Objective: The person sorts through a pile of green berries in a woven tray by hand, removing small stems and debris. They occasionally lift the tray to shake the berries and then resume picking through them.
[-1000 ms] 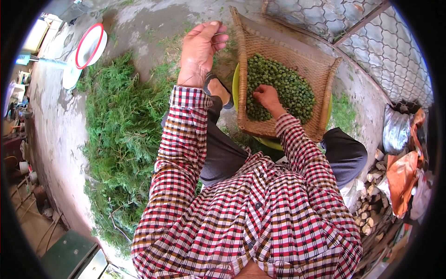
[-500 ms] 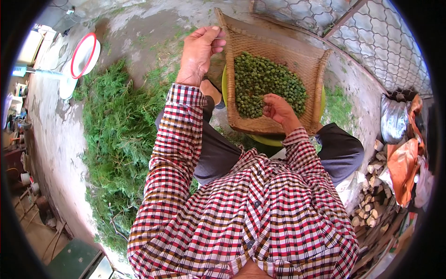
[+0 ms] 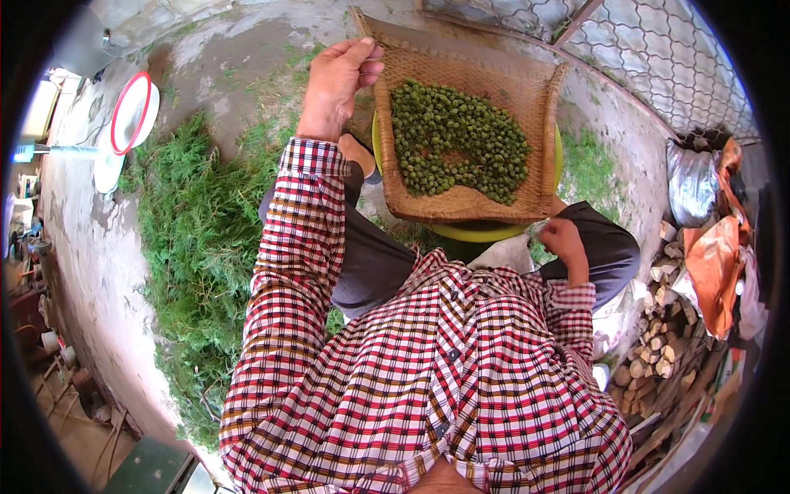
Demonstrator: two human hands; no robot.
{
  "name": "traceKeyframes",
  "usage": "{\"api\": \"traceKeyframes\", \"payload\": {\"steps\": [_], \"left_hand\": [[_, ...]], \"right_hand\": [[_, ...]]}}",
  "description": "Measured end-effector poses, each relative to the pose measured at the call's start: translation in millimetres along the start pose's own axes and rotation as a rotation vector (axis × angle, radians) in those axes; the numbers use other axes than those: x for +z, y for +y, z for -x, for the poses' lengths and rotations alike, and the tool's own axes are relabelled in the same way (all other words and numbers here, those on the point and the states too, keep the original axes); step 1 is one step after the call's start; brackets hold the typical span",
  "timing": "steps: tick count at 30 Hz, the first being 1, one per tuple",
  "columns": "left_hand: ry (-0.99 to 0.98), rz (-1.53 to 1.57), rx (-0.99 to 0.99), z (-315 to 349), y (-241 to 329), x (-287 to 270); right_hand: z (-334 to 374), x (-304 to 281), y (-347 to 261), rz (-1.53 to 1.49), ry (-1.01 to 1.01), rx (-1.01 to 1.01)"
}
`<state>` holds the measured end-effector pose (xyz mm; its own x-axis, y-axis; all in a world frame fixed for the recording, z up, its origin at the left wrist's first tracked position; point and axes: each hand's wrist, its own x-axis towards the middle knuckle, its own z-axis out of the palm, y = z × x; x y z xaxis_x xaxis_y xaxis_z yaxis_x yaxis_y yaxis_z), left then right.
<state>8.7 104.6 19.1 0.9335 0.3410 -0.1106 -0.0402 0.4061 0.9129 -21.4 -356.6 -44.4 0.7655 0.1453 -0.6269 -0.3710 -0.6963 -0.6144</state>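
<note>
A woven wicker scoop basket (image 3: pixel 469 202) holds a spread of small green cones or berries (image 3: pixel 461 140), with bare weave showing in a hollow near their lower middle. Under it sits a yellow-green basin (image 3: pixel 469 230). My left hand (image 3: pixel 337 82) is at the basket's upper left rim, its fingers curled and the thumb pressed to them. Whether it grips the rim or something small is hidden. My right hand (image 3: pixel 564 240) is off the basket, below its lower right corner and beside my right knee. Its fingers are curled in, and any contents are hidden.
Cut green conifer branches (image 3: pixel 206 263) lie heaped to my left. A red-rimmed white basin (image 3: pixel 136 115) stands beyond them. At right are stacked firewood (image 3: pixel 658 350), an orange sack (image 3: pixel 714 263) and a silver-grey bag (image 3: pixel 690 185). A pale bag (image 3: pixel 506 255) lies below the basket.
My right hand has left the cones and drawn back to the lower right, beside my knee. My left hand stays by the upper left rim. The whole view has shifted slightly.
</note>
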Motion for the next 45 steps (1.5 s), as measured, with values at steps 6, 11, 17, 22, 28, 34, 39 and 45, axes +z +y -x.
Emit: {"api": "traceKeyframes", "payload": {"steps": [6, 11, 17, 22, 28, 34, 39, 45], "left_hand": [[-0.023, -0.023, 0.01, 1, -2, 9], [-0.028, -0.032, 0.009, 3, -4, 11], [0.0, -0.019, 0.02, 6, -1, 8], [-0.01, -0.001, 0.054, 5, 1, 10], [-0.035, -0.025, 0.072, 9, 0, 14], [-0.011, -0.03, 0.055, 10, 1, 13], [-0.025, -0.052, 0.057, 9, 0, 16], [-0.05, -0.038, 0.047, 8, 0, 13]], "right_hand": [[3, 9, 2, 0.765, 0.248, -0.272], [-35, 45, -51, 0.564, 0.129, -0.455], [-91, 78, -67, 0.532, -0.033, -0.522], [-98, 108, -92, 0.561, -0.105, -0.524], [-95, 156, -122, 0.64, -0.334, -0.632], [-107, 184, -114, 0.834, -0.339, -0.815], [-110, 186, -113, 0.82, -0.277, -0.883], [-114, 193, -108, 0.896, -0.192, -0.859]]}}
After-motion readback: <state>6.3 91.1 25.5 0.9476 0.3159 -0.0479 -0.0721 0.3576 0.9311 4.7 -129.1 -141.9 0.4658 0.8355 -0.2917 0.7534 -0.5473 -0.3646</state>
